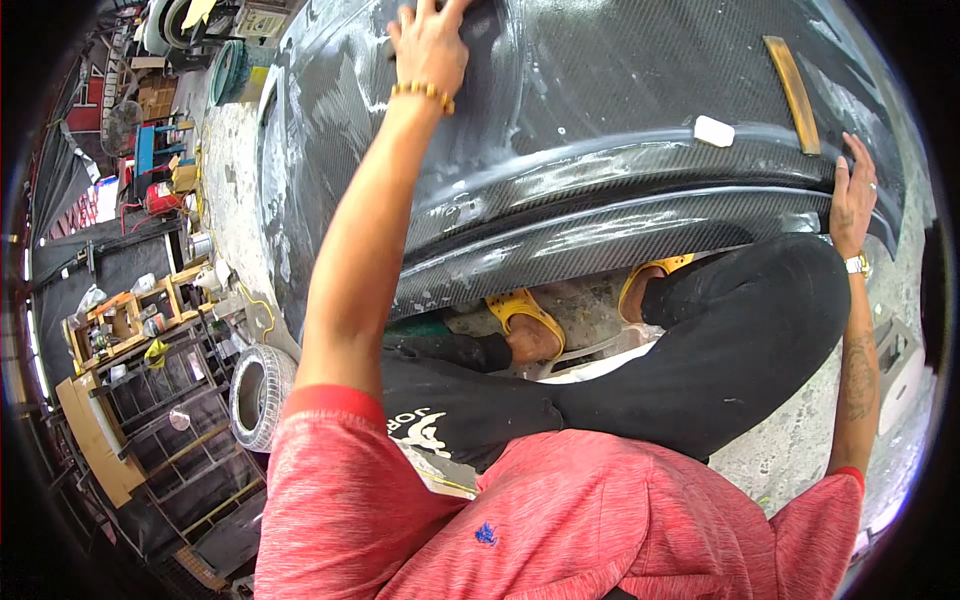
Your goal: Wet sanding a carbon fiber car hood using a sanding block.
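Observation:
A large dark carbon-fibre car panel (pixel 620 80), shaped like a hood, lies before me with whitish smears over its weave. My left hand (pixel 430 45) rests on its upper part, fingers spread, their tips partly cut off by the picture's edge. Whether anything lies under that palm I cannot make out. At the panel's near right edge my right hand (pixel 853 195) lies with fingers stretched out, holding nothing visible. Close to it on the panel is a long yellow-brown strip (pixel 792 95), with a small white rounded block (pixel 713 131) to its left.
My knees and yellow clogs (pixel 527 318) are just under the panel's near edge. A tyre (pixel 262 397) stands on the floor at left, beside a cluttered metal rack (pixel 190 440). Farther up are a teal bucket (pixel 230 72) and a yellow cord (pixel 262 312).

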`<action>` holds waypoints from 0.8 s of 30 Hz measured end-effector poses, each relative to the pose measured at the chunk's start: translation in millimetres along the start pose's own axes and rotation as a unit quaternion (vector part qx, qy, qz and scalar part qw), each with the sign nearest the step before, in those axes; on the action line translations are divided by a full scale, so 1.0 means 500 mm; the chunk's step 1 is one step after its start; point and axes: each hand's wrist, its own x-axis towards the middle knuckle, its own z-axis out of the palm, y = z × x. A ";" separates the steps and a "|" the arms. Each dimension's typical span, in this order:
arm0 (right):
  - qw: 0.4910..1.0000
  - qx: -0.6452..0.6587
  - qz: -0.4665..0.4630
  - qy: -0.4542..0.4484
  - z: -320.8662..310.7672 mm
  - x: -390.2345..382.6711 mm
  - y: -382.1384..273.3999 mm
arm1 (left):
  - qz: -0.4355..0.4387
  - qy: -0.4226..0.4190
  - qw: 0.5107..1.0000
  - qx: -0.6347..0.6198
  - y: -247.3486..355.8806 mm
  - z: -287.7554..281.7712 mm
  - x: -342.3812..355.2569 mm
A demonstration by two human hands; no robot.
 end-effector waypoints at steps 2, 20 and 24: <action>1.000 -0.001 0.001 0.002 0.003 0.001 0.006 | -0.006 -0.040 0.999 -0.021 0.031 -0.062 -0.115; 0.999 0.015 -0.040 0.015 0.012 0.012 0.029 | -0.053 -0.159 0.986 -0.004 0.055 -0.143 -0.220; 0.999 -0.007 -0.039 0.000 0.008 0.012 0.034 | 0.001 -0.141 0.990 0.002 0.035 -0.138 -0.192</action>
